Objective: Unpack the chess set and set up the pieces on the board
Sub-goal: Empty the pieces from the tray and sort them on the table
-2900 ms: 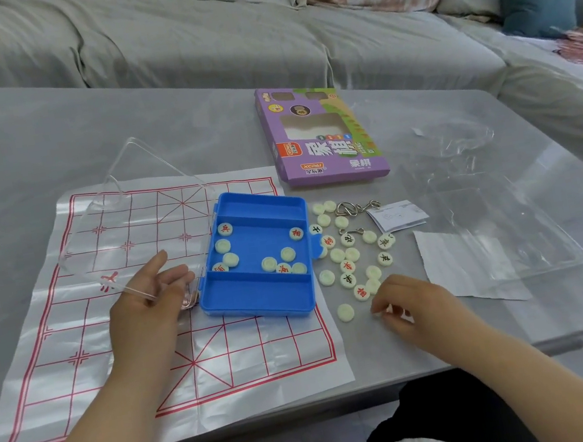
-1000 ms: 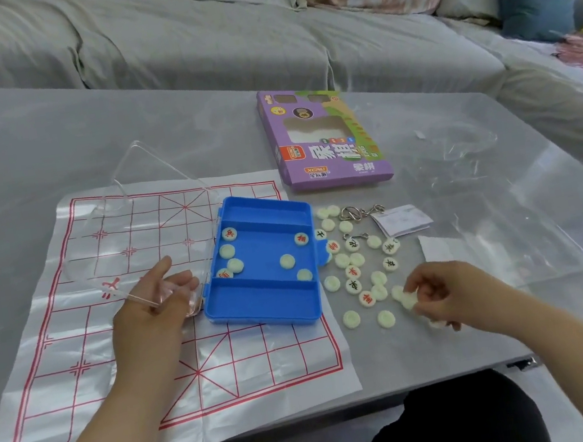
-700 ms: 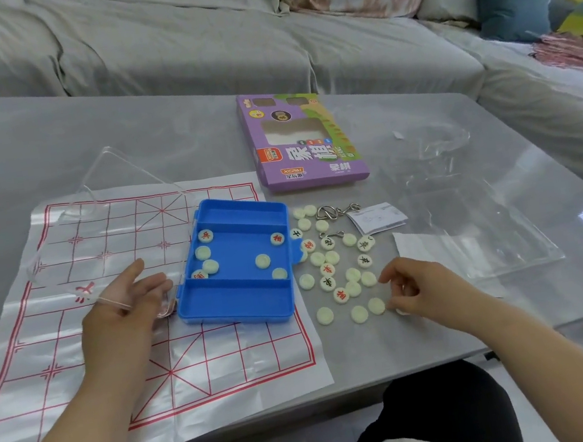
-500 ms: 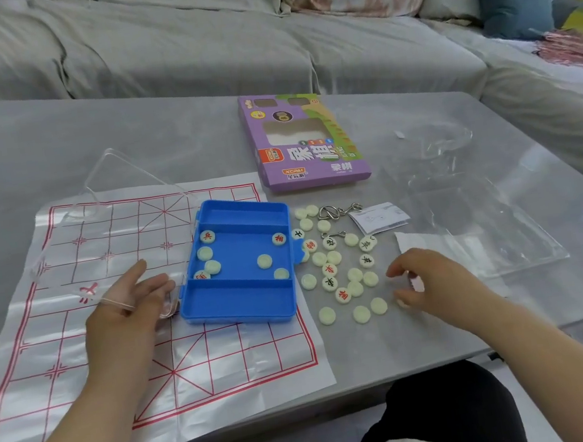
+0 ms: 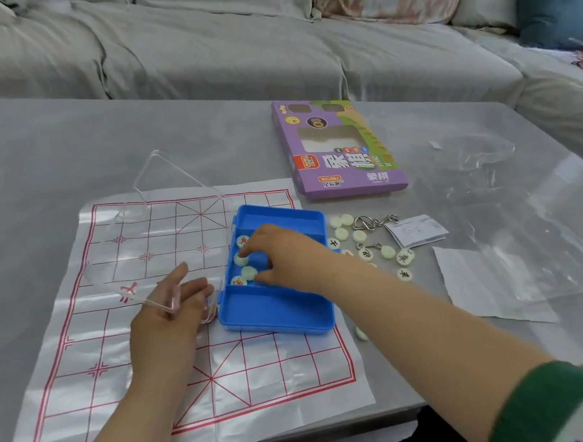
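One blue tray [image 5: 278, 317], one clear lid [image 5: 156, 237], one purple box [image 5: 349, 178], one paper board [image 5: 156, 392], four pieces [image 5: 248, 273] inside the tray

Some tray pieces [image 5: 248, 273] partly under the right hand [image 5: 287, 255], markings illegibly small.
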`<state>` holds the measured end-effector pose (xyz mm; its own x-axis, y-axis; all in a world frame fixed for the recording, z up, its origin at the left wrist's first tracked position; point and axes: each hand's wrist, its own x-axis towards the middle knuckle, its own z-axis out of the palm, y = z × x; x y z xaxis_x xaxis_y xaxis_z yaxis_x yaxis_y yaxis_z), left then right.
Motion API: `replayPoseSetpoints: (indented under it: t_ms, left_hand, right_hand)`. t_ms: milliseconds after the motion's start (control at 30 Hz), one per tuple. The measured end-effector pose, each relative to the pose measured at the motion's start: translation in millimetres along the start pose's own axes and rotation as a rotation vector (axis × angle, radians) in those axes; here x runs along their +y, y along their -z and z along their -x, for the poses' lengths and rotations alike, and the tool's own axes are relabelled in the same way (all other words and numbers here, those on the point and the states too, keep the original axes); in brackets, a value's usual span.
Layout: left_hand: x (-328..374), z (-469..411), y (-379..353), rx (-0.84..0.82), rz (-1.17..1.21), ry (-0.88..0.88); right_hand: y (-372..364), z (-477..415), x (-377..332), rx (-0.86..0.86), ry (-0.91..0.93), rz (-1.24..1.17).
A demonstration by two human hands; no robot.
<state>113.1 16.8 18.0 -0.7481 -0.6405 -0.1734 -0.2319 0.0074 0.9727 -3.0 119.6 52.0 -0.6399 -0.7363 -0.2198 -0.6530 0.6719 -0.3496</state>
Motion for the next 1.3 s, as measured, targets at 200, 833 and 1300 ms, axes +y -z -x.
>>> replayPoseSetpoints:
  t_ms: [200, 833, 1300]
  left_hand:
    - [-4, -4, 1, -0.02, 0.034, -0.01]
    - [-7, -7, 2, -0.021, 0.072, 0.001]
    - [-8, -9, 2, -0.016, -0.002, -0.004]
  right_hand:
    - [-6, -17, -3, -0.024, -0.05, -0.004]
    - [-8, -22, -3, -0.061, -0.076, 0.072]
    - [-8, -15, 5, -0.058, -0.024, -0.124]
